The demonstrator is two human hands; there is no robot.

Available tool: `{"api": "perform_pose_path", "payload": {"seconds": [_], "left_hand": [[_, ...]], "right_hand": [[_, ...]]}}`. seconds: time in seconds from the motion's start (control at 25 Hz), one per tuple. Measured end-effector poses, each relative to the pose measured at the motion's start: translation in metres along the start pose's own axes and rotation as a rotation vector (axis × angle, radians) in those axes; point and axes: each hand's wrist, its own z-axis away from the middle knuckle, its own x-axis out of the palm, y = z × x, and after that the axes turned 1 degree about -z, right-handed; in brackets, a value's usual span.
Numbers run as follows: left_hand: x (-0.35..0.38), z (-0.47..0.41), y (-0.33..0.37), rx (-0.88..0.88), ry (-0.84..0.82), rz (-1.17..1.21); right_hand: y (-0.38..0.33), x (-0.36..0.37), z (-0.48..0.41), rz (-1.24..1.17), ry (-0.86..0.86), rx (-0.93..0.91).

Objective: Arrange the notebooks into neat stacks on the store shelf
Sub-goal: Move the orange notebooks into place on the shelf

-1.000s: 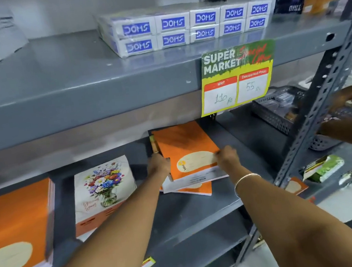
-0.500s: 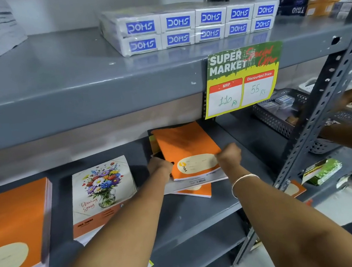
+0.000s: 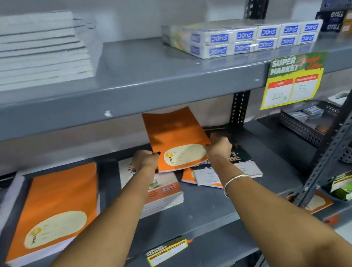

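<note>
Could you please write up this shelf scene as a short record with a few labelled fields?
setting: grey metal store shelf
left hand: grips the left edge of the orange notebook
right hand: grips its right edge
orange notebook: lifted, tilted up toward the camera
under it: loose notebooks, askew
left stack: orange notebook stack, fairly even
middle stack: flower-cover notebooks
upper shelf: white boxes, paper stack
price tag: hangs from upper shelf edge

Head camera looks down, close, at shelf [image 3: 203,214].
</note>
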Motion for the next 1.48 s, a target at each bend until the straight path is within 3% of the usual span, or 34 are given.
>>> {"api": "perform_pose_path", "payload": {"seconds": [0.28,0.6,1.2,1.48], "left_hand": [[-0.134,0.002,-0.047,0.000,0.127,0.141],[-0.252,0.011,-0.123,-0.046,0.232,0.115],[-0.277,0.016,-0.151,-0.048,0.354,-0.213],[-0.273,0.008,-0.151,-0.034,0.379,-0.213]], "right_hand": [[-0.028,0.069,0.099,-0.039,-0.194,-0.151],[-0.015,0.135,0.205,-0.098,-0.365,-0.112],[0.011,0.177,0.248,0.114,-0.434,-0.175],[0.013,0.179,0.236,0.208,-0.495,-0.171]]}}
